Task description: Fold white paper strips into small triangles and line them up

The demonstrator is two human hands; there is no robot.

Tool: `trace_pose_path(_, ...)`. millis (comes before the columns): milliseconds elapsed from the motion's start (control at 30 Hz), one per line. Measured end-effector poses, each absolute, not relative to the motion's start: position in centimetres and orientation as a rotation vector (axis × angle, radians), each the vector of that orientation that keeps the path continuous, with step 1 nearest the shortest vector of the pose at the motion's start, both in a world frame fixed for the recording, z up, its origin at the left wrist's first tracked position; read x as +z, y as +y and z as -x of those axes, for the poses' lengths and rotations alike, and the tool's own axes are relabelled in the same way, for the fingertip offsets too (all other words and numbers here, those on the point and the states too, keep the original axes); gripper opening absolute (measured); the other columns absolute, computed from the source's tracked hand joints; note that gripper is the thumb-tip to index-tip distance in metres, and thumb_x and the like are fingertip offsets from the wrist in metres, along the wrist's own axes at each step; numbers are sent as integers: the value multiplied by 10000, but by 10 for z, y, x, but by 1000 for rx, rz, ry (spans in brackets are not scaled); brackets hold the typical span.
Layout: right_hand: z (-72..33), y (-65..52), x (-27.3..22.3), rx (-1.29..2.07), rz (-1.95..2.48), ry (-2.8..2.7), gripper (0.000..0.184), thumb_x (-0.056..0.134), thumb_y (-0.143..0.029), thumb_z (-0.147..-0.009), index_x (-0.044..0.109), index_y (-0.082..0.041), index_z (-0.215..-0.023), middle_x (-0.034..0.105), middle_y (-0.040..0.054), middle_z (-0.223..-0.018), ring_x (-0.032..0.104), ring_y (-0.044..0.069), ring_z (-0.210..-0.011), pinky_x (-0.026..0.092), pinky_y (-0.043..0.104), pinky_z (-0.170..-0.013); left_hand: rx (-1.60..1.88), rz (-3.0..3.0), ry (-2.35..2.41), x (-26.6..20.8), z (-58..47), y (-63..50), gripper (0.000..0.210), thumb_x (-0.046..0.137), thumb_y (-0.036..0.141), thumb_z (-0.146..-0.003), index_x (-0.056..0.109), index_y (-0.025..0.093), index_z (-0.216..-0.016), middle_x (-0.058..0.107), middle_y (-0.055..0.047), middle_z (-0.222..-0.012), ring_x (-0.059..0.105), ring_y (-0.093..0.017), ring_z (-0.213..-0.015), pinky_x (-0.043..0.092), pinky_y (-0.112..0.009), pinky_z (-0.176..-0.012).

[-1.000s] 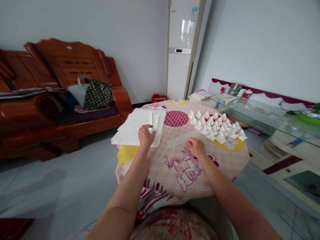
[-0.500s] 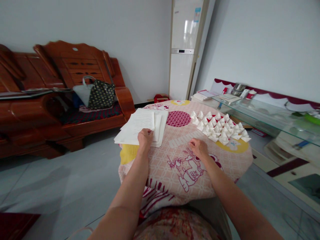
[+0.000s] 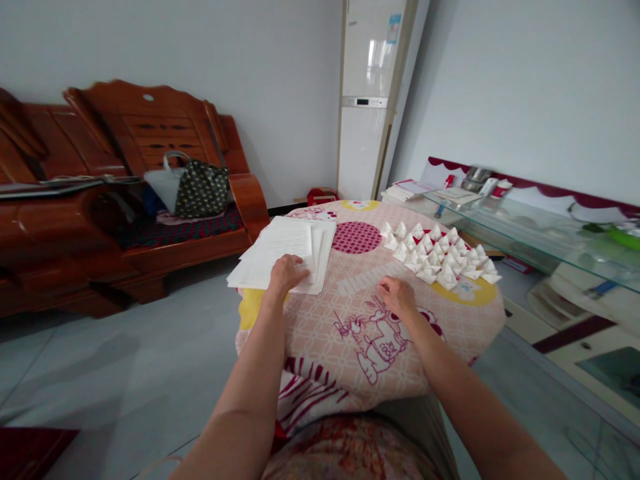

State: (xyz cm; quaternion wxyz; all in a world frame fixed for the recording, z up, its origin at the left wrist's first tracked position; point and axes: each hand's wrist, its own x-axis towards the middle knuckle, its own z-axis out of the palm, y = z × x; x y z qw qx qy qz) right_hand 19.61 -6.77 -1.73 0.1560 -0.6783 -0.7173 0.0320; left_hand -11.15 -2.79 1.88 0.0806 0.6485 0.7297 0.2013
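Note:
Several loose sheets of paper [image 3: 260,260] lie in a stack at the left of the round table, the upper one printed with lines of text. A narrow pale band runs along the right part of that printed sheet. On the stack's near side rests my left hand [image 3: 287,272], fingers apart and touching the paper. My right hand [image 3: 397,294] is loosely closed over the patterned tablecloth [image 3: 345,333], with nothing visible in its fingers. Beyond it, on the right, stand rows of small folded white paper pieces [image 3: 443,252] with pointed tips.
A glass-topped cabinet [image 3: 545,233] holding a cup and papers stands close at the right. To the left is a wooden bench [image 3: 200,227] with a bag [image 3: 203,190] on it. A tall white air conditioner [image 3: 363,147] stands in the corner behind the table.
My left hand has shifted slightly left and its fingers, pinched together at the paper before, have spread apart. The right hand stays where it was.

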Motion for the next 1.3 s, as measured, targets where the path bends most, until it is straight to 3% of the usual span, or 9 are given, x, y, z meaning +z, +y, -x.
trace_pose_path(167,-195,-69,-15,104,1975,-2035,215,570,-278,-946,773,-208,-941,786,78,-909,670,196,-793,368,277,-663,446,-2167,2068,22,125,-17,384,750,279,-754,793,184,-1123,766,-114,-1146,704,-298,-1074,527,-325,-947)
trace_pose_path(467,-196,-70,-15,106,1952,-2033,206,573,-283,-945,765,-209,-938,792,76,-913,680,199,-796,374,276,-663,693,-2219,1785,8,138,-14,289,754,279,-756,778,218,-1038,759,-74,-1155,689,-255,-1105,496,-332,-1029)
trace_pose_path(767,-195,-70,-12,135,1965,-2034,207,578,-283,-948,767,-198,-938,792,74,-904,677,194,-796,365,277,-665,828,-2268,1730,-9,133,-17,356,701,291,-822,721,176,-1157,694,-125,-1299,638,-284,-1217,465,-409,-1110)
trace_pose_path(1067,-196,-70,-13,140,1953,-2021,207,578,-279,-936,767,-205,-899,783,67,-869,662,190,-765,356,273,-639,830,-2222,1739,-1,126,-25,274,586,285,-895,745,198,-1100,745,-93,-1200,683,-243,-1113,498,-337,-1033)
trace_pose_path(1300,-197,-67,-17,104,1940,-2021,204,577,-281,-928,768,-220,-888,786,59,-862,657,189,-751,356,276,-640,836,-2094,1971,1,121,-20,348,451,269,-931,776,148,-917,787,-105,-946,692,-213,-863,487,-275,-797)
